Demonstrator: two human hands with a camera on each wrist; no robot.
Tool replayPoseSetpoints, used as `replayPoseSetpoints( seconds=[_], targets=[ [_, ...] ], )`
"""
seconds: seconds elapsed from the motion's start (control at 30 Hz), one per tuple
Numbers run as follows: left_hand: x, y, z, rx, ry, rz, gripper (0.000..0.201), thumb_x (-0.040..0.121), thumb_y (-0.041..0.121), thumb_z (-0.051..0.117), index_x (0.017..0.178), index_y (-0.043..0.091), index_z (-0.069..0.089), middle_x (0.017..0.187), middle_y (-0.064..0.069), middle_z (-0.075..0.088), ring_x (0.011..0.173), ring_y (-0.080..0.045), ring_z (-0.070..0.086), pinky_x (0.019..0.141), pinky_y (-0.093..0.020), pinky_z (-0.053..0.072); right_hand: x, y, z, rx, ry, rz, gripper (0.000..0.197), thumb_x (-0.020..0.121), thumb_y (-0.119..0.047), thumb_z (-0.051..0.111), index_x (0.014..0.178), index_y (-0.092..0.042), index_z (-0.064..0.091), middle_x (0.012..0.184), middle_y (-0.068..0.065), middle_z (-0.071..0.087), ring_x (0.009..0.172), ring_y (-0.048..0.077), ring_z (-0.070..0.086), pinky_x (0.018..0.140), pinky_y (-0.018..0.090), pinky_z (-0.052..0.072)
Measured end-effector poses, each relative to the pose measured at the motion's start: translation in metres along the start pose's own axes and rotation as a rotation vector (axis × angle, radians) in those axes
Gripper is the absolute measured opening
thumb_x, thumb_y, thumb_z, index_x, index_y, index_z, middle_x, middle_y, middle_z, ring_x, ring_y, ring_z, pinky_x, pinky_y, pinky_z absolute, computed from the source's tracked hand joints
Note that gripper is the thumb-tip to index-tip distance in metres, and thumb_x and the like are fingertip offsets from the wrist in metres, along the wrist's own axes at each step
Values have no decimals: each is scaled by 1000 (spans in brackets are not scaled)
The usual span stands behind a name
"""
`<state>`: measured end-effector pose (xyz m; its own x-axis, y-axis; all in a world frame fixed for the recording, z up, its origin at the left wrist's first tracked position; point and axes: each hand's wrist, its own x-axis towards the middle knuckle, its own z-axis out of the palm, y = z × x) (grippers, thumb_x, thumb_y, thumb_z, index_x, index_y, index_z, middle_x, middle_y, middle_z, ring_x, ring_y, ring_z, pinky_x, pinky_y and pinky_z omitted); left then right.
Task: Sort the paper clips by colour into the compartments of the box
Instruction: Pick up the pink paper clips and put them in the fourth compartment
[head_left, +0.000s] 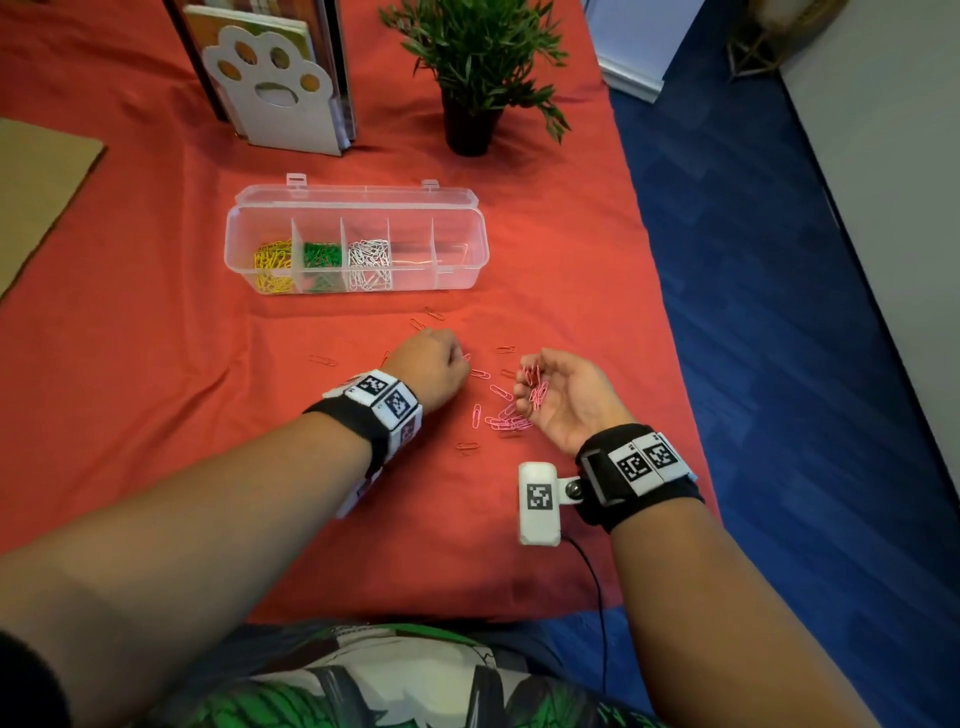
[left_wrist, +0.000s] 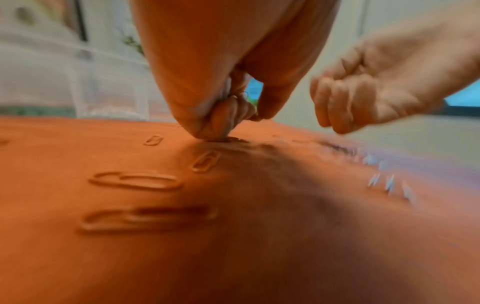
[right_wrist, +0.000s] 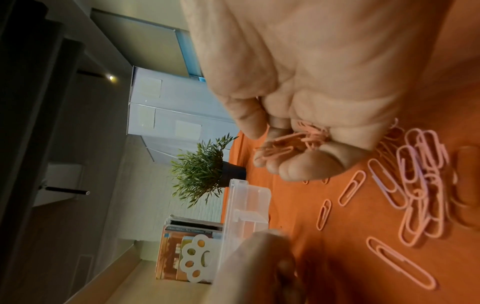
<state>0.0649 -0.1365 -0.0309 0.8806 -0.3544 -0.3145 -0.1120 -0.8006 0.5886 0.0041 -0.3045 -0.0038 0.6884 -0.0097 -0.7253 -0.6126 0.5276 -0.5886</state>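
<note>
Left hand (head_left: 431, 371) pinches a clip on the cloth while the right hand (head_left: 563, 397) cups pink clips (head_left: 535, 387); the box (head_left: 358, 280) lies at eleven o'clock, nearer the left.

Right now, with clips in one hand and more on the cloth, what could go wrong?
1. The right hand cups a loose bunch of pink clips; some might slip out on the way to the box.
2. Red clips nearly match the cloth, so the left hand may overlook a few.
</note>
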Motion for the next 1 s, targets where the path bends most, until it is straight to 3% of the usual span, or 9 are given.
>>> replayPoseSetpoints(
  seconds=[0.17,0.3,0.37,0.43,0.5,0.6,0.7,0.8,1.0],
  targets=[
    [-21,13,-24,-1227,-275,-340,13,62,6,33,61,14,43,57,-5,41,42,-14,34,43,-15,27,5,4,3,-381,112,-129,26,93,1,40,81,-13,60,70,-4,52,55,7,36,49,20,29],
    [-29,11,-31,-1518,-316,-368,21,59,14,37,67,9,55,60,-6,57,47,-15,52,45,-18,45,11,11,9,-638,230,-167,32,88,5,40,76,-18,58,71,-1,52,55,8,37,48,20,28],
    [-25,13,-24,-1391,-234,-468,17,73,14,40,64,13,55,55,-2,49,38,-9,42,38,-13,37,12,11,11,-540,237,-125,30,88,3,37,77,-16,57,67,-1,45,53,9,34,46,20,26],
    [-21,10,-11,-988,-134,-426,18,81,18,51,64,18,58,53,0,44,36,-9,36,37,-15,33,11,11,13,-463,238,-94,28,91,-1,36,77,-16,56,68,-2,44,52,8,33,41,18,26],
    [-20,5,1,-544,-87,-233,10,80,25,64,72,19,68,63,-4,63,53,-16,54,56,-29,50,12,11,13,-540,242,-110,23,92,-7,43,76,-18,54,71,-3,48,52,8,35,40,18,27],
    [-28,0,8,32,-145,124,19,81,29,64,98,23,71,98,-5,72,92,-21,64,83,-29,48,16,11,8,-991,257,-258,18,85,-12,54,71,-23,54,73,-5,55,62,11,48,59,24,38],
    [-29,-1,9,189,-165,273,26,84,29,60,108,25,67,106,-6,65,102,-24,59,88,-32,48,19,17,6,-1380,279,-423,2,82,-15,58,80,-17,60,90,3,52,77,18,52,73,20,38],
    [-29,-3,11,286,-166,298,20,85,33,58,99,20,65,103,-7,61,99,-27,59,83,-36,49,23,25,3,-1591,248,-542,14,80,-16,60,93,-11,60,102,12,50,93,30,55,86,33,48],
    [-31,-2,13,529,-193,354,32,94,35,43,107,6,52,110,-14,55,100,-33,59,76,-39,48,21,31,8,-1828,238,-620,19,82,-7,51,100,-4,54,107,15,50,100,35,51,82,42,47]
  ],
)
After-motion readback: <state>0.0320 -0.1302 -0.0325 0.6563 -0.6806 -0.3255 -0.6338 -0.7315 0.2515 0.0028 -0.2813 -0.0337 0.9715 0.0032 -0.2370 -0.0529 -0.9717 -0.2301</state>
